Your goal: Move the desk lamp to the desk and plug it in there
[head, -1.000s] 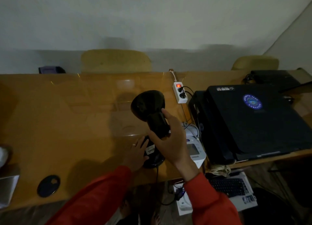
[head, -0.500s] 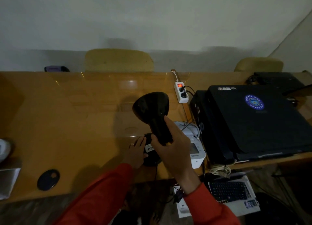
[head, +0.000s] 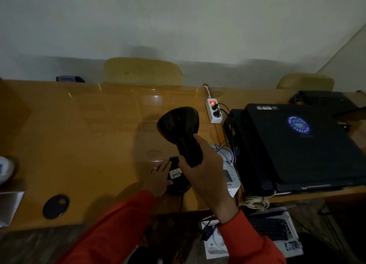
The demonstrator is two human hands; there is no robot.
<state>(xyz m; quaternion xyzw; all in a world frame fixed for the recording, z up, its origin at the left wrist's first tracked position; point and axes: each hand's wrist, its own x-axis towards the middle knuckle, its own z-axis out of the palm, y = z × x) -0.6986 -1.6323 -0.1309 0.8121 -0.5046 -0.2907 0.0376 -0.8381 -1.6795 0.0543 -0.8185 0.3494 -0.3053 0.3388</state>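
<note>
Lamp (head: 181, 137) stands on the desk (head: 79, 140), centre frame: right hand (head: 206, 176) grasping its head, left hand (head: 160, 177) flat against the base. Plugging into the power strip (head: 213, 113) remains.

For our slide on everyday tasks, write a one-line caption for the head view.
Right hand grips the lamp head, left hand steadies its base on the desk near the power strip.
</note>
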